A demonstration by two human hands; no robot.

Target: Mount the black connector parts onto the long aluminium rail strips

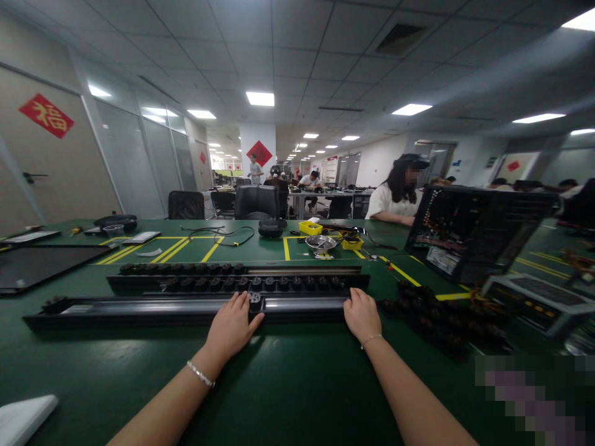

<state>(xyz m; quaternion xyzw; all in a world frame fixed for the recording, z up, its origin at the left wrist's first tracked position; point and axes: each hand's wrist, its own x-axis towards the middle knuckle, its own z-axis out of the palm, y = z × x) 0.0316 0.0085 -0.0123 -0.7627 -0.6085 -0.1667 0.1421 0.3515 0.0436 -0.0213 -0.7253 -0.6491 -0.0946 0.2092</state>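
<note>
Green surface [288, 384] fills your view. At 12 o'clock lies a long black rail [186, 308], flat so small parts can slide on. Your right hand [361, 314] presses its end steady, fingers together. Your left hand [232, 325] pinches a little black slider [255, 301] on the rail.

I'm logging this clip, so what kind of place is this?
Probably an electronics assembly workshop in an open-plan office: a green bench mat marked with yellow lines, an opened computer case, and long black rails under both hands, with other workers seated behind.
</note>
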